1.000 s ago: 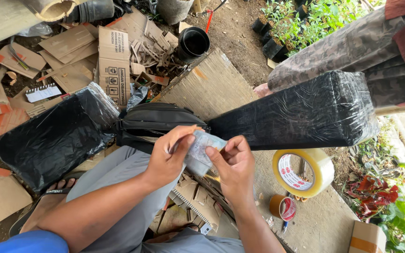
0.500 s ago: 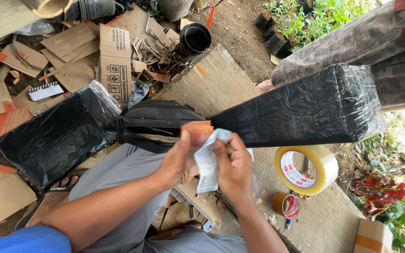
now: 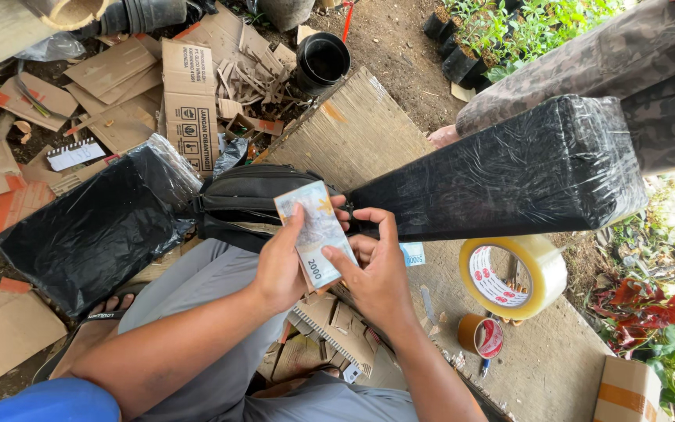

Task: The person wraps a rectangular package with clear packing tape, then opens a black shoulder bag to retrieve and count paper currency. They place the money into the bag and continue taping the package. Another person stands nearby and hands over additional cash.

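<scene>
Both my hands hold a small stack of banknotes [image 3: 318, 230] over my lap. My left hand [image 3: 283, 266] grips the notes from the left with the thumb on top. My right hand [image 3: 376, 270] supports them from the right, fingers curled behind. A black waist bag [image 3: 244, 199] lies just beyond the notes on my knees. A long parcel wrapped in black plastic film [image 3: 509, 172] stretches from the bag to the upper right. Another black wrapped parcel [image 3: 95, 227] lies at the left.
A big roll of clear tape [image 3: 513, 275] and a smaller roll [image 3: 480, 336] lie on the concrete at right. Flattened cardboard pieces [image 3: 119, 86] cover the ground at upper left. A black pot [image 3: 322, 59] stands behind. Another person's leg [image 3: 587, 66] is at upper right.
The notes were folded between my hands; now they are spread flat and upright, with my left thumb on their face. The view has shifted slightly.
</scene>
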